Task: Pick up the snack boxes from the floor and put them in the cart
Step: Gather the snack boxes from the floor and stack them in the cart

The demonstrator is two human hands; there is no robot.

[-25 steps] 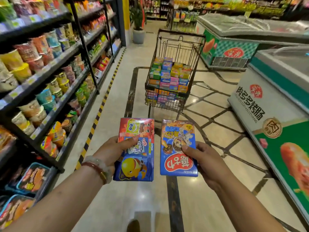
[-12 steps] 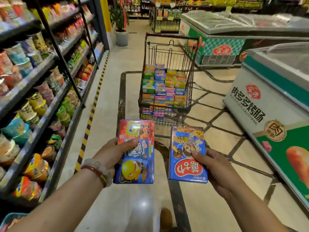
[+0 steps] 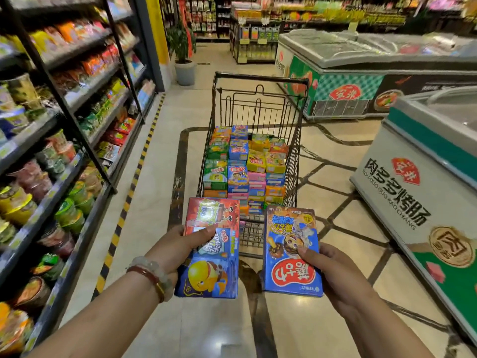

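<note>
My left hand [image 3: 178, 250] grips a red and blue snack box [image 3: 210, 270] with a yellow cartoon figure, thumb across its front. My right hand [image 3: 333, 270] grips a blue snack box [image 3: 289, 254] with a red label, thumb on its face. Both boxes are held flat, side by side, just in front of the near end of a black wire cart [image 3: 258, 99]. The cart holds several stacked colourful snack boxes [image 3: 242, 164].
Dark shelves [image 3: 64, 156] of noodle cups and packets line the left. White and green chest freezers [image 3: 423, 192] stand at the right and far right. A potted plant [image 3: 183, 58] stands beyond the cart. A yellow-black floor stripe [image 3: 129, 197] runs along the shelves.
The cart has come nearer and now sits right beyond the two boxes. Both hands keep their grip; the boxes have risen slightly in view.
</note>
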